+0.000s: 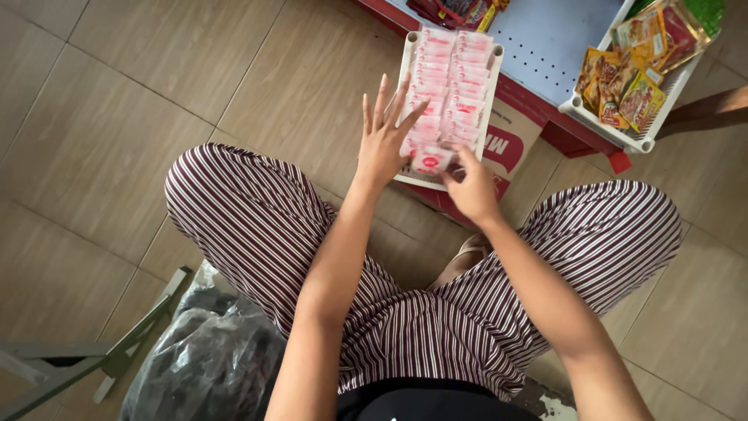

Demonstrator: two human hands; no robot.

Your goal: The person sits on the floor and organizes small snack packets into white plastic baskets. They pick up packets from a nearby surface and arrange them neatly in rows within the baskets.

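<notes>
A white plastic tray [406, 61] rests on a cardboard box [516, 140] in front of my knees. It holds two rows of small pink-and-white sachets [456, 82]. My left hand [383, 140] lies flat with fingers spread on the near left sachets. My right hand [471, 185] pinches a sachet [431, 161] at the tray's near end.
A second white basket [640, 143] of yellow and red snack packets sits at the upper right on a pale blue perforated shelf [538, 47] with a red edge. A clear bag of dark contents [206, 355] and a grey metal frame [101, 355] lie at the lower left on the tiled floor.
</notes>
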